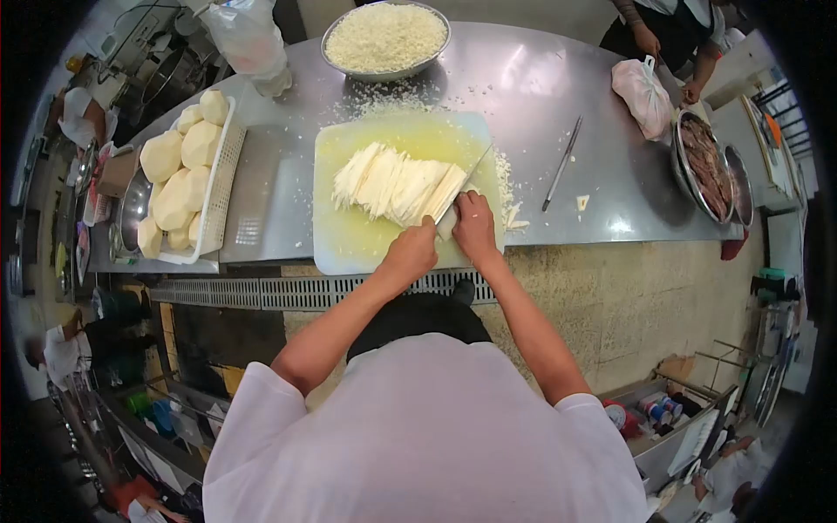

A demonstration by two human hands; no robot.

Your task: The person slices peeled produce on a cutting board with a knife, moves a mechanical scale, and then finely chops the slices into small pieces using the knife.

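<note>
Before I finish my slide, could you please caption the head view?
Left hand holding a knife, right hand close beside it, with pale strips on the board.

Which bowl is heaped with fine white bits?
The top-centre bowl, beyond the cutting board: pale bits mound above its rim. The right-side bowl holds dark brownish pieces; the left bowl shows bare metal.

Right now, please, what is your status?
Left hand gripping knife. Right hand close beside it. Pale cut strips on cutting board. No other tool on board.
</note>
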